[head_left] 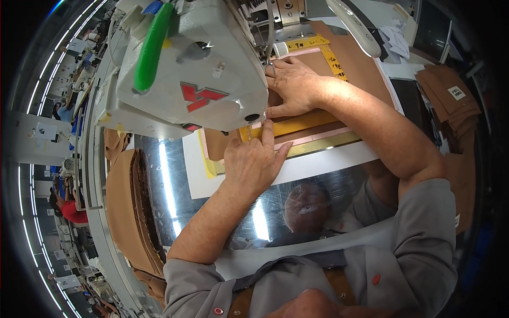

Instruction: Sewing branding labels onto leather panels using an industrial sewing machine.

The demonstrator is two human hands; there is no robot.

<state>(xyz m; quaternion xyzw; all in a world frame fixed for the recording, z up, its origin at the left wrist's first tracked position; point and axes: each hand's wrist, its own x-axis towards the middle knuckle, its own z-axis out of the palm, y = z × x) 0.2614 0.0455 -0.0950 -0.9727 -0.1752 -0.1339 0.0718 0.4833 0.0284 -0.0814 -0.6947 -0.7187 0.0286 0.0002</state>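
Under the head of a large white sewing machine [233,58] lies a flat yellow template frame [305,123] edged with pink strips, over brown fabric or leather [216,146]. My left hand [249,161] rests at its near left part, index finger stretched onto the yellow strip and thumb apart. Spread across the template just beyond is my right hand [294,87], with a ring on one finger. Its palm faces down and its fingertips are partly hidden by the machine head. Neither hand holds anything that I can see.
A green handle [154,47] sticks up from the machine. Stacked brown pieces [124,199] lie at the left, and more brown pieces [442,95] at the right. A white sheet [196,183] lies under the template, on a shiny metal table [199,222]. A long white lamp-like arm [352,26] hangs at the back right.
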